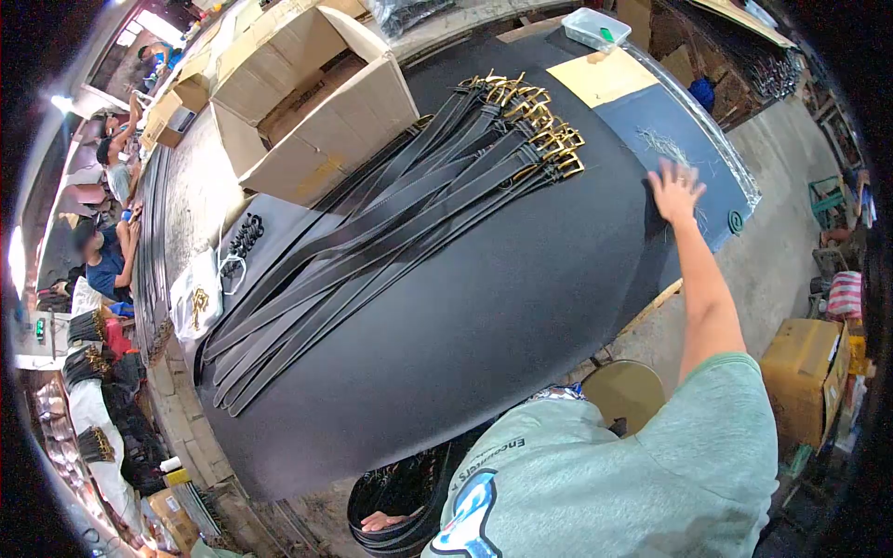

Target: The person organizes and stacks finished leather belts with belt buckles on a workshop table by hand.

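Observation:
My right hand (676, 192) reaches far out, fingers spread, over the edge where the black table covering meets a blue-grey sheet (634, 126). Just beyond its fingertips lies a loose scatter of thin pale strands (662, 146). Low in the view, my left hand (379, 522) is partly hidden by a looped bundle of black belts (409, 488), which it holds against my side. More black belts (372, 223) with gold buckles (549, 130) lie fanned across the table, their buckles at the far end.
An open cardboard box (326, 158) stands behind the belts. A plastic bag (197, 296) with gold pieces and small black loops (244, 237) lie left. A clear tray (595, 30) sits at the far edge. A round stool (623, 395) is beside me. Several people sit at left.

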The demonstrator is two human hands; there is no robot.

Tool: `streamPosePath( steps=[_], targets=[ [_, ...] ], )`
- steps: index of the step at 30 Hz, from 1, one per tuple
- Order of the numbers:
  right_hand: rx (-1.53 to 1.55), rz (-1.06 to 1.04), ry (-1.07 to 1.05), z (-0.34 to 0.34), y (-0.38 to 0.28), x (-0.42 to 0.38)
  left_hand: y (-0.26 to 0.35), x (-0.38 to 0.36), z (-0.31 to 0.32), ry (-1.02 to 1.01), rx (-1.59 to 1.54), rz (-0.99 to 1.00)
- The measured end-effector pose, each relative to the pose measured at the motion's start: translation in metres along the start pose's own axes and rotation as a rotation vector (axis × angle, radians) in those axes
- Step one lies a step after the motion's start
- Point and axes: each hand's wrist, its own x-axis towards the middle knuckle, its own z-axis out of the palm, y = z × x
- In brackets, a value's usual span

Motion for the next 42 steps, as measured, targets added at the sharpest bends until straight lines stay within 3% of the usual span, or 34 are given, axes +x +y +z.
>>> streamPosePath(
  steps=[1,2,5,7,9,11,14,15,16,18,19,21,23,25,27,29,31,32,35,36,38,40,42],
  targets=[
    [-0.085,0.206,0.058,-0.003,-0.007,0.008,-0.001,-0.001,0.000,0.000,0.002,0.004],
    [0.034,0.134,0.271,-0.004,-0.011,0.006,0.000,-0.002,0.001,0.002,0.003,0.006],
    [0.548,-0.331,0.272,-0.028,-0.073,-0.005,0.000,-0.005,0.003,-0.003,0.009,0.013],
    [0.829,-0.470,0.220,-0.049,-0.145,-0.040,-0.001,-0.008,0.003,-0.007,0.010,0.014],
    [1.199,-0.478,-0.190,-0.081,-0.207,-0.084,-0.005,-0.013,0.003,-0.006,0.012,0.018],
    [1.441,-0.502,-0.952,-0.098,-0.252,-0.125,-0.012,-0.021,0.005,-0.010,0.013,0.028],
    [1.294,-0.926,-1.618,-0.152,-0.304,-0.208,-0.028,-0.040,-0.002,-0.002,-0.018,0.040],
    [1.231,-0.877,-1.849,-0.160,-0.319,-0.239,-0.033,-0.044,-0.005,-0.003,-0.033,0.055],
    [1.193,-0.966,-2.036,-0.156,-0.332,-0.272,-0.033,-0.048,-0.005,-0.007,-0.035,0.075],
    [0.932,-1.159,-2.154,-0.172,-0.354,-0.332,-0.036,-0.057,-0.010,-0.015,-0.052,0.117],
    [0.862,-1.046,-2.371,-0.166,-0.366,-0.370,-0.037,-0.062,-0.014,-0.019,-0.064,0.137],
    [0.680,-1.063,-2.583,-0.161,-0.380,-0.430,-0.041,-0.077,-0.021,-0.026,-0.085,0.179],
    [0.654,-0.876,-2.849,-0.177,-0.387,-0.472,-0.038,-0.090,-0.030,-0.037,-0.106,0.200],
    [0.235,0.204,-3.420,-0.167,-0.402,-0.516,-0.034,-0.103,-0.037,-0.044,-0.120,0.209],
    [0.158,0.191,-3.622,-0.169,-0.404,-0.536,-0.022,-0.118,-0.048,-0.056,-0.117,0.216],
    [0.235,0.177,-3.652,-0.159,-0.401,-0.566,-0.009,-0.131,-0.058,-0.075,-0.116,0.219],
    [0.305,0.348,-3.856,-0.142,-0.399,-0.603,0.003,-0.142,-0.070,-0.103,-0.128,0.229],
    [0.339,0.120,-3.884,-0.136,-0.402,-0.617,0.009,-0.148,-0.078,-0.120,-0.139,0.234],
    [0.447,0.097,-4.009,-0.120,-0.409,-0.665,0.026,-0.167,-0.105,-0.193,-0.175,0.253],
    [0.502,0.229,-4.064,-0.138,-0.411,-0.669,0.032,-0.178,-0.116,-0.241,-0.196,0.258],
    [0.558,0.116,-3.935,-0.137,-0.421,-0.696,0.047,-0.188,-0.112,-0.248,-0.205,0.268],
    [0.445,-0.070,-3.747,-0.136,-0.435,-0.718,0.068,-0.180,-0.042,-0.016,-0.120,0.266],
    [0.487,-0.145,-3.541,-0.187,-0.444,-0.710,0.084,-0.173,0.022,0.182,-0.089,0.259]
  ],
)
